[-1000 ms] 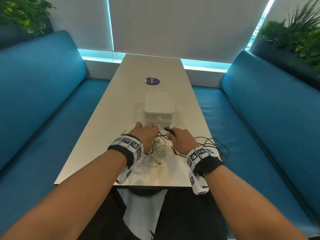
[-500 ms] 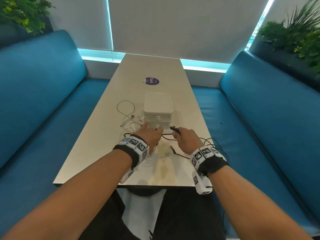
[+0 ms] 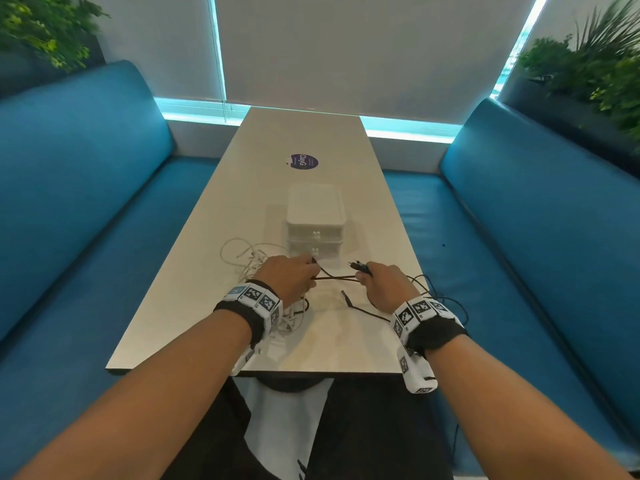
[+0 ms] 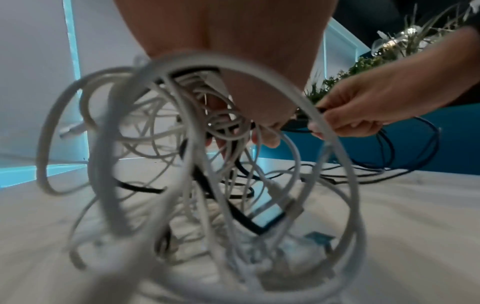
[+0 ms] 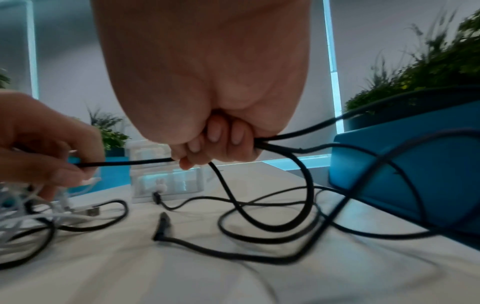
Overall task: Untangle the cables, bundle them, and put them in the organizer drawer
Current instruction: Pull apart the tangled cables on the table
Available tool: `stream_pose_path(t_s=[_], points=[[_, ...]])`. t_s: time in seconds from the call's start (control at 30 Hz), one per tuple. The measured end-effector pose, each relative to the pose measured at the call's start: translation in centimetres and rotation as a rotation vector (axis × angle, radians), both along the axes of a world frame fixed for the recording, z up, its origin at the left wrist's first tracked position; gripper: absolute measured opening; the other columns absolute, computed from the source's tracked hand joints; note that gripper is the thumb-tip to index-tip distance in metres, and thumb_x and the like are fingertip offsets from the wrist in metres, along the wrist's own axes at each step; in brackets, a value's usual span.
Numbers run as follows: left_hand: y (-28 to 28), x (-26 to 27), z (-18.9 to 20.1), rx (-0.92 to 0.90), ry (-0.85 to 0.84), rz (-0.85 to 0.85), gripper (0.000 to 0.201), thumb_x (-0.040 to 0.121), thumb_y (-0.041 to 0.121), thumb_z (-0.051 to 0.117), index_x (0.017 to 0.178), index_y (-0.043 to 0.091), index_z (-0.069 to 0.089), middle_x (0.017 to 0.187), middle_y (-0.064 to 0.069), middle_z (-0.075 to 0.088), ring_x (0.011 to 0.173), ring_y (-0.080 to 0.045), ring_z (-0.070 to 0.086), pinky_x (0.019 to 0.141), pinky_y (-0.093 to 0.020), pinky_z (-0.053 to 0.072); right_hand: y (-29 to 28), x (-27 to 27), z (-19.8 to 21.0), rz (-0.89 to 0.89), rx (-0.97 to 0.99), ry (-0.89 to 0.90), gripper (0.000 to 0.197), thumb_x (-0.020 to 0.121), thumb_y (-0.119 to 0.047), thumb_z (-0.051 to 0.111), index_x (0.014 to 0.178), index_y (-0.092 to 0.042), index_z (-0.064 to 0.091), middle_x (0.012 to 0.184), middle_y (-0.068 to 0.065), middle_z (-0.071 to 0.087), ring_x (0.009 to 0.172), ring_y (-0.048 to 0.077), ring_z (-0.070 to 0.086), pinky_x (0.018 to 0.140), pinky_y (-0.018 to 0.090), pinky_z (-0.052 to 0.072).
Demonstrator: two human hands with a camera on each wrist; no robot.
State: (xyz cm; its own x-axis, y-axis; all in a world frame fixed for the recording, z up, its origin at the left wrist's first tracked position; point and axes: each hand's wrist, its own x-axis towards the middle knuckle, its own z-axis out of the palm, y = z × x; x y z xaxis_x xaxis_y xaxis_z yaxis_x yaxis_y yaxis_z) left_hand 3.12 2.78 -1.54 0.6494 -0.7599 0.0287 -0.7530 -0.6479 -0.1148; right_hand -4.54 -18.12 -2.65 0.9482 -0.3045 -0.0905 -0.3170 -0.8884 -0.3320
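Pulled apart since half a second ago: right hand [image 3: 384, 284] clamped on black cable [image 3: 334, 278], left hand [image 3: 289, 277] pinching its other stretch plus white tangle [image 3: 249, 259] at 9 o'clock. Separation underway; organizer [image 3: 315, 223] at 12 o'clock, shut.

The head view looks forward and down along the table [image 3: 263, 341]; each wrist view sits low and close under its palm, both sharing the organizer [image 5: 166, 181] end and cables
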Motion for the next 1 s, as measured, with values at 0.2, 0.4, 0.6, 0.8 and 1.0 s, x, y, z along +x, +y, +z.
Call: stream_pose_path(t_s=[0.2,0.4,0.6,0.8,1.0], points=[[0.3,0.7,0.7,0.197,0.009,0.131,0.022,0.097,0.029,0.047,0.077,0.026,0.054,0.072,0.009,0.058,0.078,-0.018,0.059,0.101,-0.045,0.029,-2.2,-1.1,-0.9,-0.144,-0.108,0.061,0.035,0.102,-0.043,0.038,0.111,-0.017,0.060,0.101,0.010,0.064,0.088,0.029,0.062,0.075,0.038,0.052],[-2.0,-0.8,0.5,0.240,0.019,0.095,0.019,0.099,0.029,0.047,0.093,0.028,0.066,0.090,0.003,0.068,0.095,-0.020,0.060,0.108,-0.047,0.022,1.3,0.0,-0.2,-0.149,-0.032,-0.027,0.034,0.104,-0.036,0.034,0.117,-0.011,0.054,0.107,0.016,0.061,0.095,0.036,0.062,0.076,0.039,0.048],[-2.4,-1.1,-0.5,0.136,0.031,0.115,0.024,0.101,0.030,0.042,0.087,0.028,0.061,0.070,0.008,0.059,0.071,-0.020,0.055,0.096,-0.043,0.031,5.6,1.2,-0.5,0.095,0.228,-0.044,0.028,0.101,-0.025,0.041,0.110,-0.008,0.061,0.106,0.017,0.066,0.098,0.036,0.062,0.077,0.037,0.047],[-0.9,-0.4,-1.0,0.124,0.072,0.087,0.024,0.099,0.031,0.042,0.084,0.026,0.061,0.076,0.008,0.065,0.076,-0.018,0.060,0.092,-0.043,0.030,5.0,1.2,-1.3,0.121,0.427,0.084,0.029,0.098,-0.031,0.048,0.100,-0.013,0.070,0.098,0.009,0.069,0.083,0.026,0.063,0.073,0.035,0.046],[0.5,0.3,-0.9,0.142,0.088,0.136,0.028,0.098,0.031,0.042,0.080,0.024,0.061,0.077,0.007,0.065,0.072,-0.018,0.057,0.099,-0.045,0.029,1.6,0.2,-1.9,0.064,0.094,0.041,0.029,0.102,-0.038,0.046,0.107,-0.015,0.063,0.097,0.012,0.066,0.087,0.030,0.061,0.077,0.038,0.051]])
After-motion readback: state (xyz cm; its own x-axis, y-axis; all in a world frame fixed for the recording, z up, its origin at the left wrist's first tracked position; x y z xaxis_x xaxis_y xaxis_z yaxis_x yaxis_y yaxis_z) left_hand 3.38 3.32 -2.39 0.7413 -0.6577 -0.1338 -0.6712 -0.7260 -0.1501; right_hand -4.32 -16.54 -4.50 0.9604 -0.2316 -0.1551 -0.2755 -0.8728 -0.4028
